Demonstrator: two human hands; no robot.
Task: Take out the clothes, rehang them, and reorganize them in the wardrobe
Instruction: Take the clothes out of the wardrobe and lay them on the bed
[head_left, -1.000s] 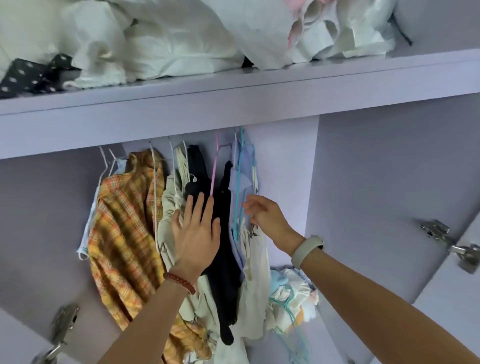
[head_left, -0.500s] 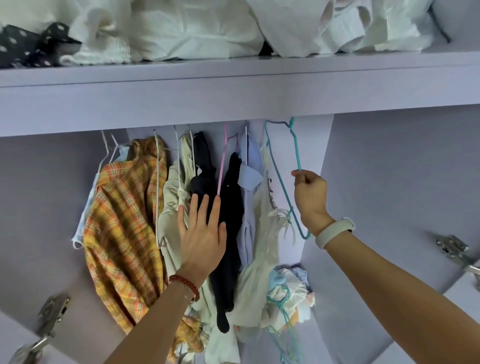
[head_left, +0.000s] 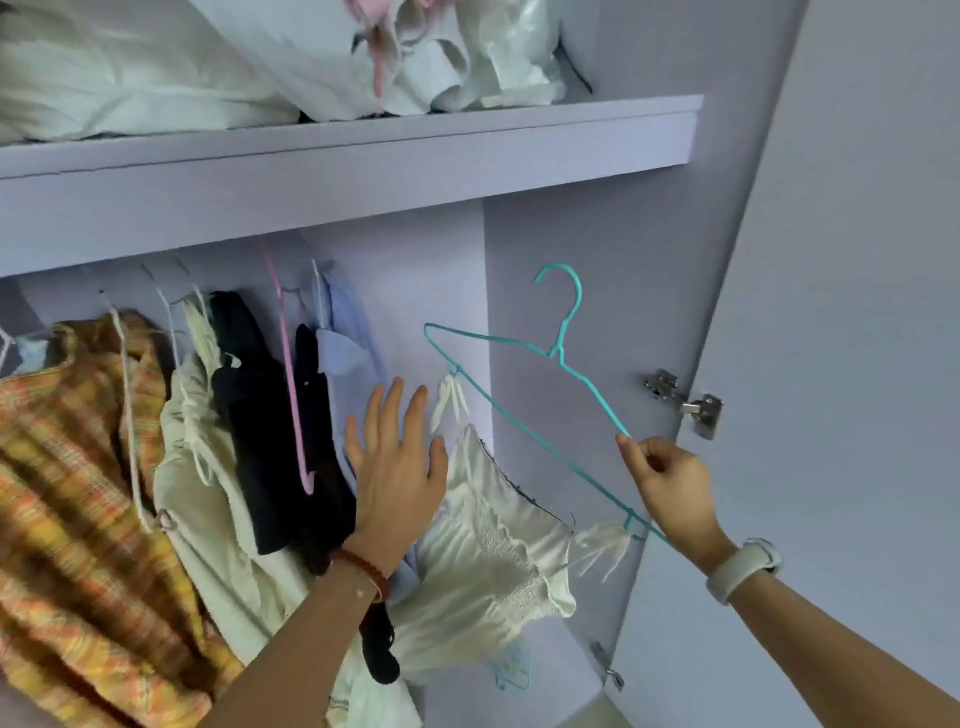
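My right hand pinches the arm of a teal wire hanger, held off the rail and tilted in front of the wardrobe's right side. A white strappy top hangs from the hanger by its tied straps. My left hand lies flat with fingers spread against the hanging clothes, on the pale blue shirt beside the black garment. Further left hang a cream garment and an orange plaid shirt. The rail itself is hidden behind the shelf front.
The shelf above carries piled white bedding and bags. A pink hanger hangs among the clothes. The open door with its metal hinge stands at the right. A teal hanger lies low in the wardrobe.
My right hand has lifted the teal hanger with the white top off the rail and drawn it right and outward. The left hand has slid right along the clothes. The view turned right.
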